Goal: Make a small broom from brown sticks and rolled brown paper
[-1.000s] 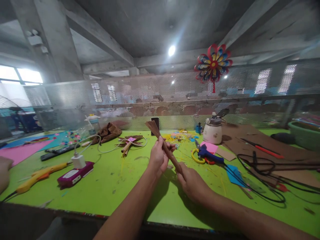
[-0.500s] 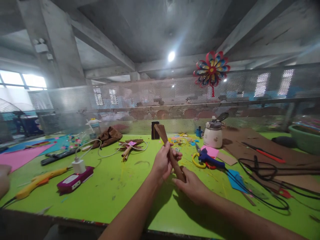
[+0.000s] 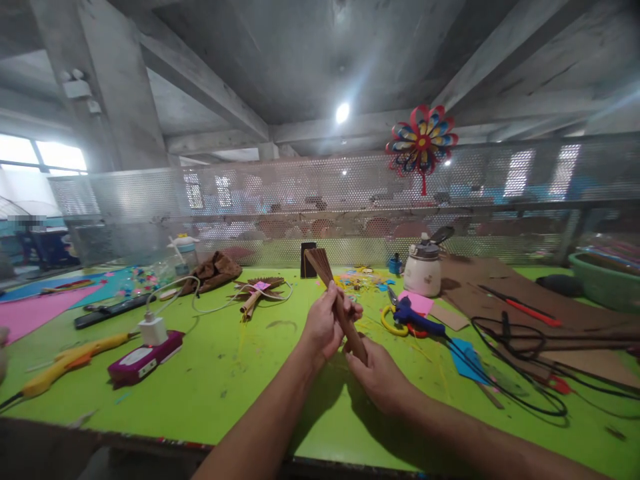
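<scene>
A pleated strip of brown paper (image 3: 320,264), folded like a fan, is held tilted above the green table. Its pleats spread slightly at the top and press together lower down. My left hand (image 3: 324,327) is closed around its middle, thumb on the near side. Near the lower end my right hand (image 3: 375,370) grips it between thumb and fingers. Behind it stands a small dark upright panel (image 3: 307,260). To the left lies a brown paper piece with a jagged edge and a rolled stem (image 3: 255,300), a pink patch on top.
Blue-handled tool (image 3: 417,319), yellow-handled scissors (image 3: 393,321) and a black cable (image 3: 520,400) lie to the right, near a white bottle (image 3: 423,270). At left are a purple power strip (image 3: 145,360) and a yellow glue gun (image 3: 70,367). Mesh partition (image 3: 280,193) stands behind.
The view has shifted slightly, so the table things sit a little further left. Both hands keep their hold on the pleated paper, whose top looks a little wider spread.
</scene>
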Demonstrator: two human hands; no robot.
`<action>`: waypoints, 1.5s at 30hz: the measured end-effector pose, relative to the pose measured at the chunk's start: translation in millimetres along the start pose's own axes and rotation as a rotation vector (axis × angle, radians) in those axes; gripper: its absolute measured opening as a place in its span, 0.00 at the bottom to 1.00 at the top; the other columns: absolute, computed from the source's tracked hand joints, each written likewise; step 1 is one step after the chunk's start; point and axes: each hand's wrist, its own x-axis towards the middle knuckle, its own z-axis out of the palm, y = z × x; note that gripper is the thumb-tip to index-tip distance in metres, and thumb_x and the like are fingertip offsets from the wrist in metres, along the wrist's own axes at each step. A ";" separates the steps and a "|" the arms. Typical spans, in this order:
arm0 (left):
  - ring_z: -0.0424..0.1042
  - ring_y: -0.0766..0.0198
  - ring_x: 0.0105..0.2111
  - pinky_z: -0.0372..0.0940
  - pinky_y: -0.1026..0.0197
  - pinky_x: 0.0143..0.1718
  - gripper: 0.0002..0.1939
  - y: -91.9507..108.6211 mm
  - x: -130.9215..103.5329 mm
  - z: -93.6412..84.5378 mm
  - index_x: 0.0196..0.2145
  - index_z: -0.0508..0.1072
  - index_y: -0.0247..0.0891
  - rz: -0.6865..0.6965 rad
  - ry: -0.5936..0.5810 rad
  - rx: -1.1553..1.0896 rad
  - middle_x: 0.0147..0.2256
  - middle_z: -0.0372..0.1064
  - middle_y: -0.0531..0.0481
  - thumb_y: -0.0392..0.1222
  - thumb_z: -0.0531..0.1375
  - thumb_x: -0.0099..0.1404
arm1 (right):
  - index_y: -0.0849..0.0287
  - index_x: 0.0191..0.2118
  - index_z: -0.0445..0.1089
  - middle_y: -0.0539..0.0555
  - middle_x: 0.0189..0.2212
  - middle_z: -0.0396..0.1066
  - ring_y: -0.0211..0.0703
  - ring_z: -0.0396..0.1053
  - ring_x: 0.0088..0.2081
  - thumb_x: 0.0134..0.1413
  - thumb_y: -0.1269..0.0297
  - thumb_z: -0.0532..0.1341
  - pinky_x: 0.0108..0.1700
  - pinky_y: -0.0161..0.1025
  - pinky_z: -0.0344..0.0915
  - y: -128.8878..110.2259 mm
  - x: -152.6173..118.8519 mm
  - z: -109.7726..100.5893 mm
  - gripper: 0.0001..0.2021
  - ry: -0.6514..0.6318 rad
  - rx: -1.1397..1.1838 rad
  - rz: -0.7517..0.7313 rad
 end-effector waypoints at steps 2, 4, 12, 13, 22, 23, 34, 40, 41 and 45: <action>0.69 0.65 0.24 0.64 0.63 0.29 0.14 1.4 0.2 0.0 0.27 0.61 0.37 -0.005 0.010 0.001 0.18 0.60 0.56 0.48 0.56 0.64 | 0.60 0.30 0.60 0.50 0.24 0.60 0.38 0.57 0.26 0.50 0.70 0.53 0.28 0.35 0.54 -1.6 -0.5 0.2 0.01 -0.013 -0.011 -0.007; 0.68 0.65 0.23 0.64 0.63 0.29 0.13 3.3 0.7 -0.1 0.28 0.62 0.36 -0.013 0.015 -0.003 0.18 0.60 0.56 0.47 0.56 0.65 | 0.59 0.29 0.60 0.49 0.23 0.59 0.37 0.56 0.25 0.49 0.70 0.54 0.27 0.34 0.53 -2.9 -1.3 0.4 0.01 -0.020 0.002 -0.002; 0.69 0.65 0.23 0.65 0.64 0.29 0.09 8.8 4.5 -2.6 0.30 0.64 0.35 -0.010 0.073 -0.044 0.18 0.63 0.53 0.43 0.55 0.65 | 0.56 0.30 0.56 0.39 0.13 0.49 0.30 0.47 0.14 0.51 0.59 0.56 0.16 0.30 0.45 -5.9 -6.1 4.4 0.09 -0.120 0.264 0.151; 0.69 0.64 0.24 0.65 0.63 0.30 0.09 8.2 4.5 -3.0 0.32 0.65 0.35 -0.010 0.077 -0.041 0.19 0.64 0.52 0.43 0.55 0.66 | 0.56 0.30 0.55 0.38 0.12 0.48 0.30 0.47 0.13 0.50 0.58 0.57 0.16 0.30 0.44 -7.2 -6.1 3.9 0.10 -0.122 0.289 0.162; 0.74 0.57 0.32 0.68 0.58 0.34 0.14 2.2 -3.6 -0.9 0.44 0.68 0.31 -0.117 -0.065 -0.003 0.28 0.71 0.44 0.43 0.53 0.66 | 0.57 0.24 0.56 0.41 0.10 0.55 0.28 0.49 0.12 0.51 0.55 0.59 0.16 0.29 0.48 -7.6 1.2 -8.5 0.15 -0.125 0.452 0.209; 0.74 0.58 0.31 0.68 0.59 0.33 0.14 1.9 -3.9 -0.6 0.44 0.68 0.31 -0.112 -0.064 0.011 0.27 0.71 0.44 0.42 0.53 0.66 | 0.58 0.23 0.56 0.41 0.10 0.55 0.28 0.49 0.12 0.51 0.56 0.59 0.16 0.29 0.48 -6.1 1.2 -8.5 0.14 -0.157 0.455 0.226; 0.72 0.65 0.24 0.67 0.66 0.27 0.11 0.8 -0.8 -4.5 0.34 0.66 0.35 -0.056 0.060 0.131 0.22 0.68 0.52 0.44 0.62 0.59 | 0.59 0.30 0.59 0.44 0.12 0.61 0.30 0.55 0.13 0.46 0.47 0.62 0.16 0.29 0.52 -7.1 -2.9 -6.0 0.20 -0.332 0.451 0.245; 0.72 0.66 0.23 0.65 0.67 0.25 0.11 -3.5 0.0 -5.7 0.32 0.65 0.35 -0.021 0.093 0.182 0.21 0.68 0.52 0.43 0.62 0.59 | 0.58 0.28 0.57 0.42 0.10 0.58 0.29 0.50 0.12 0.51 0.47 0.58 0.16 0.29 0.47 -6.1 -5.1 -4.8 0.18 -0.341 0.469 0.243; 0.72 0.66 0.23 0.65 0.67 0.25 0.10 -3.6 -0.2 -5.5 0.33 0.65 0.35 -0.022 0.092 0.180 0.21 0.68 0.52 0.43 0.62 0.59 | 0.58 0.28 0.57 0.42 0.10 0.58 0.28 0.50 0.12 0.51 0.48 0.58 0.16 0.29 0.47 -6.2 -5.6 -4.9 0.17 -0.354 0.493 0.252; 0.74 0.60 0.26 0.66 0.63 0.27 0.11 -0.4 -2.7 -2.3 0.39 0.66 0.32 -0.059 0.044 0.133 0.23 0.70 0.47 0.44 0.54 0.65 | 0.58 0.29 0.60 0.42 0.10 0.59 0.29 0.49 0.11 0.51 0.52 0.59 0.16 0.30 0.49 -6.3 -6.5 -7.2 0.14 -0.414 0.618 0.286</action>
